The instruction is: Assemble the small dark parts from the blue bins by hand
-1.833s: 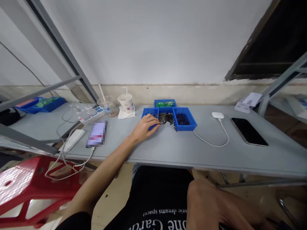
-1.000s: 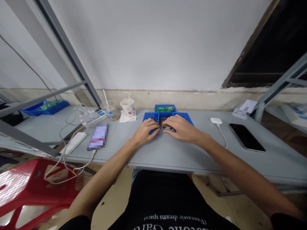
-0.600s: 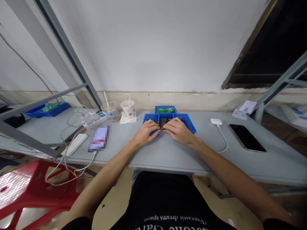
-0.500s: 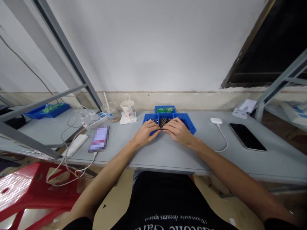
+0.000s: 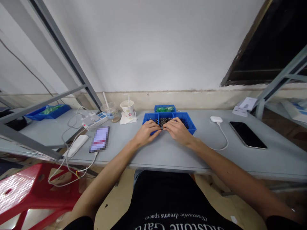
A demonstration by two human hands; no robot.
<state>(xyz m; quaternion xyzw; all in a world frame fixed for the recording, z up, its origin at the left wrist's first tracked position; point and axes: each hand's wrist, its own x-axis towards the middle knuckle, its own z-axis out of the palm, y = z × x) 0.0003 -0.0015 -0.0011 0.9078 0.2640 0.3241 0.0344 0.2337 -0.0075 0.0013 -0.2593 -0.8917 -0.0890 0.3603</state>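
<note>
My left hand [image 5: 146,131] and my right hand [image 5: 177,130] meet fingertip to fingertip over the front edge of a blue divided tray [image 5: 191,123]. Both have their fingers pinched together, and whatever sits between them is too small to name. Dark small parts [image 5: 165,121] fill the tray's middle compartment, just behind my fingertips. More small pieces lie in the left and right compartments, partly covered by my hands. Behind it stands another blue bin [image 5: 165,106] with green plastic-wrapped contents.
Left on the table are a paper cup [image 5: 127,108], a clear cup [image 5: 112,112], a power strip [image 5: 97,120], a phone [image 5: 99,138] and trailing cables. A white charging case [image 5: 216,119] and a black phone [image 5: 247,134] lie right. A red stool [image 5: 31,188] stands below left.
Hardly anything differs. My hands stay together at the tray, with my right fingertips shifted very slightly; the view has tilted a little.
</note>
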